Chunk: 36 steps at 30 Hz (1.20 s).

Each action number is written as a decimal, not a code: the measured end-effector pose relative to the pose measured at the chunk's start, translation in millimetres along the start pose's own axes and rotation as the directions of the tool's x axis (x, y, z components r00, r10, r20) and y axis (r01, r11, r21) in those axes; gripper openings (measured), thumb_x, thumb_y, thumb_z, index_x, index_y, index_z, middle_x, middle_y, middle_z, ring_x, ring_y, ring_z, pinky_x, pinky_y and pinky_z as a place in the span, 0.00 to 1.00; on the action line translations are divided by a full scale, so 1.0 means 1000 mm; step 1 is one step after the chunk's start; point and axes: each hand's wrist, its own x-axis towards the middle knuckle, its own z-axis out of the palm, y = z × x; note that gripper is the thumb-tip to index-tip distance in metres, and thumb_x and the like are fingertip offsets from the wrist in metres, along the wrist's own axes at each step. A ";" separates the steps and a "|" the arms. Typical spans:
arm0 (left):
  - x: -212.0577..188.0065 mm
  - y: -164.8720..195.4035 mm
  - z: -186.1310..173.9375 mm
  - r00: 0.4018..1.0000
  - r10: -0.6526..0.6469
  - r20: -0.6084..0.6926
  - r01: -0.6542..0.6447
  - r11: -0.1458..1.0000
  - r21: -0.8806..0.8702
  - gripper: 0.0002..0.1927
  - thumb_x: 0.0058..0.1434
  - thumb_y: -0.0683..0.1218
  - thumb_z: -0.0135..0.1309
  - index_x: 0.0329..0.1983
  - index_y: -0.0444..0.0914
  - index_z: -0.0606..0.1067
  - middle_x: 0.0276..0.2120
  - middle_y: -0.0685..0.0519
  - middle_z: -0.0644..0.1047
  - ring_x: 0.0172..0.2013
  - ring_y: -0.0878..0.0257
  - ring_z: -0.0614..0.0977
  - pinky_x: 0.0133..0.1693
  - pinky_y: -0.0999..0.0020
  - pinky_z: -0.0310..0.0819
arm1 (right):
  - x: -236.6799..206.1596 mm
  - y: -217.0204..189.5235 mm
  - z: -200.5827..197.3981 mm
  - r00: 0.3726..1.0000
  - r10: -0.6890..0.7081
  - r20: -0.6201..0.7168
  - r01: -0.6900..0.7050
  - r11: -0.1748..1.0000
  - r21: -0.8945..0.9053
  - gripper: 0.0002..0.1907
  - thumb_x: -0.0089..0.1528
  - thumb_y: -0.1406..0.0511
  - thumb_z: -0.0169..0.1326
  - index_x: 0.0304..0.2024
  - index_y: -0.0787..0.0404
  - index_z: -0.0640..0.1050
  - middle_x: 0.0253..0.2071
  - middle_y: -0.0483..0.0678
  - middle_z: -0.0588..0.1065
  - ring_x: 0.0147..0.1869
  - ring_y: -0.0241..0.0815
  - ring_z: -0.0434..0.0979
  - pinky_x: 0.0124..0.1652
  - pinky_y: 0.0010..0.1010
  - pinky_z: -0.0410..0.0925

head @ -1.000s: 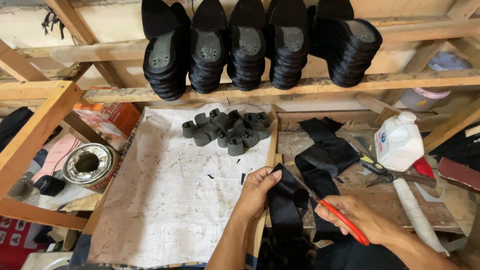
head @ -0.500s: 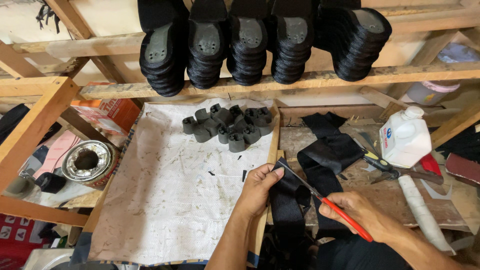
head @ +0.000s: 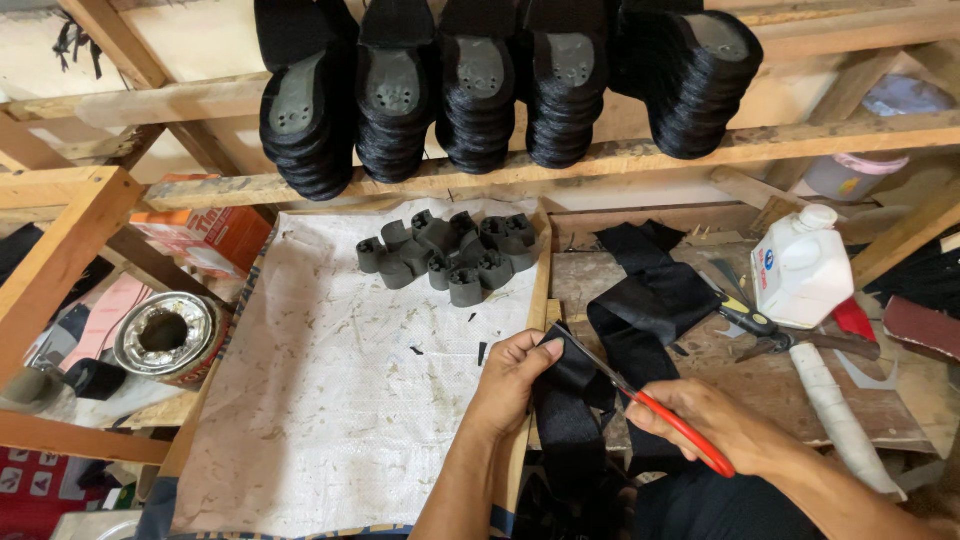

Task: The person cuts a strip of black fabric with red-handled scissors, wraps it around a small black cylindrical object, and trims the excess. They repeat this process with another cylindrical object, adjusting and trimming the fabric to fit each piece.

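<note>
Lower centre of frame: left hand (head: 512, 378) pinching the edge of a black fabric strip (head: 568, 415), fingers pressed together on it. Just right: right hand (head: 700, 420) closed around red-handled scissors (head: 640, 400), blades touching the strip near the left thumb. Above, centre: cluster of dark heel blocks (head: 450, 255) on white cloth-covered board (head: 330, 400). Top: stacked black soles (head: 480, 90) on wooden shelf (head: 600, 160). Right: white plastic jug (head: 800, 268).

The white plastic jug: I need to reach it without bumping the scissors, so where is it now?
In the head view the white plastic jug stands at the right of the wooden bench, beyond the right hand with the red-handled scissors, beside pliers.
</note>
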 end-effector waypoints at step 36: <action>0.002 -0.011 -0.003 0.996 0.083 -0.018 -0.082 0.994 0.070 0.07 0.68 0.43 0.54 0.39 0.35 0.79 0.33 0.57 0.81 0.33 0.72 0.78 0.40 0.75 0.73 | -0.051 0.015 -0.040 0.718 0.149 -0.680 -0.614 0.597 -0.517 0.29 0.56 0.41 0.56 0.51 0.47 0.82 0.33 0.53 0.83 0.40 0.52 0.86 0.43 0.42 0.76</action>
